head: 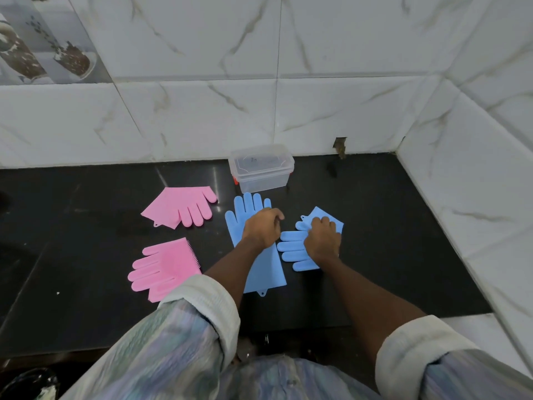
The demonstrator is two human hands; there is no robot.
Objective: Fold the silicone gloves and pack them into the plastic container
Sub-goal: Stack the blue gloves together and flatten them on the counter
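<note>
Two blue silicone gloves lie on the black counter. The long blue glove lies flat with its fingers pointing away from me, and my left hand rests on its palm with fingers curled, no grip showing. Right of it the other blue glove is folded, its cuff doubled over and its fingers pointing left. My right hand presses and clutches that fold. A folded pink glove and a second pink glove lie to the left. The clear plastic container, lid on, stands behind the blue gloves.
White marble-tiled walls close the counter at the back and on the right, making a corner. The counter's front edge runs just before my body. A dark object sits at the bottom left.
</note>
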